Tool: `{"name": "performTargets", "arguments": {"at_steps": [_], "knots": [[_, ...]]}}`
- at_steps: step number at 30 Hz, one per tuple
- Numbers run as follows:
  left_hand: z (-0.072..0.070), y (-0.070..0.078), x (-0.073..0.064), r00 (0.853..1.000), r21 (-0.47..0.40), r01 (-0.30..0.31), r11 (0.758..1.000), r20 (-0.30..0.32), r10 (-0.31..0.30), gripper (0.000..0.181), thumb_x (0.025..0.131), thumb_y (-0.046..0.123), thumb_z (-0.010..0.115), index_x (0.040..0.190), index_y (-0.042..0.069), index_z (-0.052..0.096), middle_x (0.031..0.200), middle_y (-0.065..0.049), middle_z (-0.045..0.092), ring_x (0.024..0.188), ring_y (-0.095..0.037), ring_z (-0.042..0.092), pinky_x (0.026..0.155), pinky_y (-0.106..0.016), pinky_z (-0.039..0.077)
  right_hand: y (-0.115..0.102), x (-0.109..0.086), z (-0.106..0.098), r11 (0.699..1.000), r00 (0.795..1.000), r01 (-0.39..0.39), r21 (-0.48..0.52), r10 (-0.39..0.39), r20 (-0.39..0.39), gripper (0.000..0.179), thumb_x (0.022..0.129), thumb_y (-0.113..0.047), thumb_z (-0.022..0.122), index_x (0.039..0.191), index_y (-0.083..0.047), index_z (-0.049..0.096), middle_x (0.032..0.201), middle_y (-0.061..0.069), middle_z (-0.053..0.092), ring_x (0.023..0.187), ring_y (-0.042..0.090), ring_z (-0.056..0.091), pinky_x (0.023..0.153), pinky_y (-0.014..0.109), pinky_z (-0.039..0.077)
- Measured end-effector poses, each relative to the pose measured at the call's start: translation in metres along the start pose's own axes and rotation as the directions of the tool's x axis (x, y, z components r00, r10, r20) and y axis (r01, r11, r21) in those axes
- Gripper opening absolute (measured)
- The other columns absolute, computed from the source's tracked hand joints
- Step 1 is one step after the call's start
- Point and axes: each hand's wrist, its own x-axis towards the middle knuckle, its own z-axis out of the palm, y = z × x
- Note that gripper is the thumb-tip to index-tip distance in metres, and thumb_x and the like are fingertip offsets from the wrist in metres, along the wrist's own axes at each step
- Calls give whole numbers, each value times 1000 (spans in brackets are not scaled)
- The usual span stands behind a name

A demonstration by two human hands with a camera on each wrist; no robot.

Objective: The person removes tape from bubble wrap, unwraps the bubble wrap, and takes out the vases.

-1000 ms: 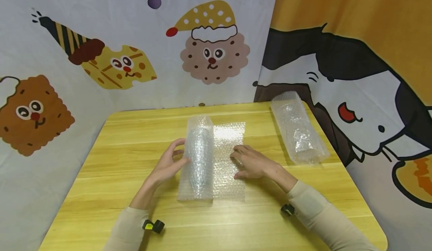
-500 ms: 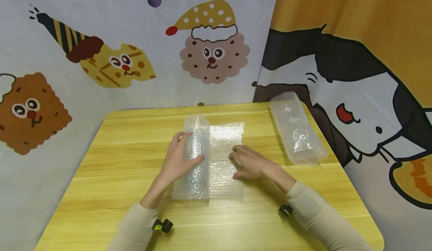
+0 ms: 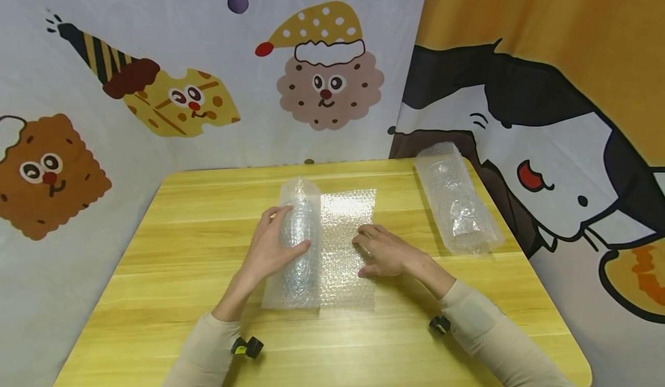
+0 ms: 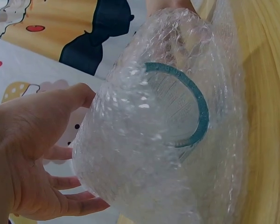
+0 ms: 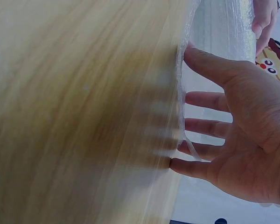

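Note:
A bubble wrap roll (image 3: 300, 248) lies lengthwise on the table, with a flat bubble wrap sheet (image 3: 347, 251) running out to its right. Inside the roll, in the left wrist view, a clear round object with a teal rim (image 4: 203, 109) shows through the layers; its kind is unclear. My left hand (image 3: 270, 245) lies against the roll's left side, thumb over the top, its fingers fairly straight and spread on the plastic. With slightly bent fingers, my right hand (image 3: 387, 251) rests its fingertips on the loose sheet, near its right edge (image 5: 181, 74).
A second bubble-wrapped bundle (image 3: 459, 202) lies at the back right of the wooden table (image 3: 208, 202). Printed cloth (image 3: 208, 29) hangs behind the table and along its sides. A small black device is on each sleeve.
The left hand has moved right and up over the roll, from its side to partly on top. The roll has shifted slightly left. The right hand stays on the sheet.

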Motion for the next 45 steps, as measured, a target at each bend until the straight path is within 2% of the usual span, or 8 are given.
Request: {"name": "performTargets", "arguments": {"at_steps": [8, 15, 21, 32, 45], "knots": [[-7, -6, -2, 999, -13, 30, 999, 30, -30, 100, 93, 42, 88, 175, 18, 37, 180, -26, 33, 158, -55, 47, 123, -81, 47, 1, 1, 1, 1000, 1000, 6, -7, -6, -4, 82, 96, -44, 89, 159, -4, 58, 178, 29, 39, 165, 51, 39, 136, 70, 38], [-15, -12, -3, 996, -61, 68, 996, 64, -64, 102, 92, 39, 88, 176, 18, 34, 183, -24, 29, 162, -54, 42, 124, -83, 43, 1, 0, 2, 1000, 1000, 3, 4, -3, 2, 82, 96, -44, 89, 160, -5, 58, 178, 28, 38, 166, 50, 38, 137, 69, 37], [-21, -22, -5, 993, -99, 83, 992, 88, -75, 101, 94, 40, 87, 177, 18, 32, 183, -22, 31, 157, -52, 48, 115, -77, 56, 1, 1, 2, 1000, 1000, 5, 6, -5, 0, 81, 95, -44, 90, 159, -5, 59, 178, 27, 39, 165, 50, 39, 136, 70, 39], [-29, -38, -8, 993, -185, 51, 981, 114, -30, 96, 99, 34, 85, 177, 14, 32, 181, -28, 33, 156, -61, 48, 111, -67, 63, 4, 0, 3, 1000, 1000, 7, -1, -7, -3, 81, 96, -46, 89, 158, -5, 59, 178, 26, 40, 164, 50, 41, 135, 68, 41], [-31, -62, -11, 994, -286, 18, 958, 105, 12, 91, 104, 29, 83, 178, 15, 31, 181, -28, 34, 157, -61, 47, 119, -66, 58, 3, 0, 2, 1000, 1000, 14, -1, -14, -4, 79, 96, -45, 89, 158, -5, 59, 177, 26, 41, 163, 50, 42, 135, 68, 41]]}}
